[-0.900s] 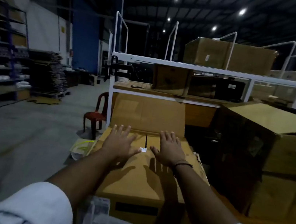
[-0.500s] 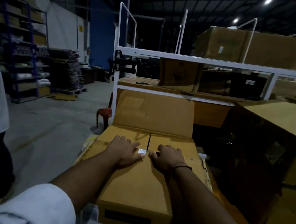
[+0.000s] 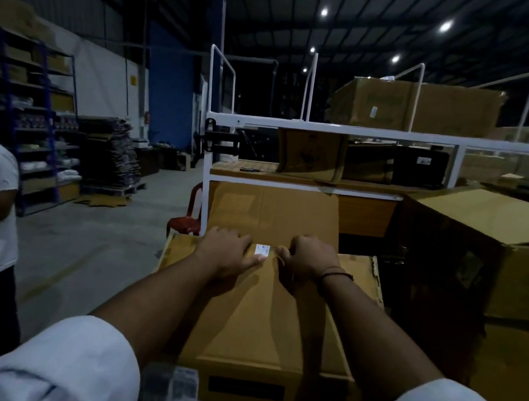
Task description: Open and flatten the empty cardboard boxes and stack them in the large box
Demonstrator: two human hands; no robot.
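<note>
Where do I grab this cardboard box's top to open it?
The cardboard box's far top edge, beside the white label, from above, hooking over it. That edge looks free below the upright flap; left hand and right hand sit there.

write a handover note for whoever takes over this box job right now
Left hand: fingers curled over the far top edge of the cardboard box, beside its white label.
Right hand: gripping the same edge, other side of the label.
Things: box upright in front, far flap standing up; large cardboard box to the right, likely the stacking one.
Done: this box not yet flattened.
Left: open it, flatten it, stack it.
</note>
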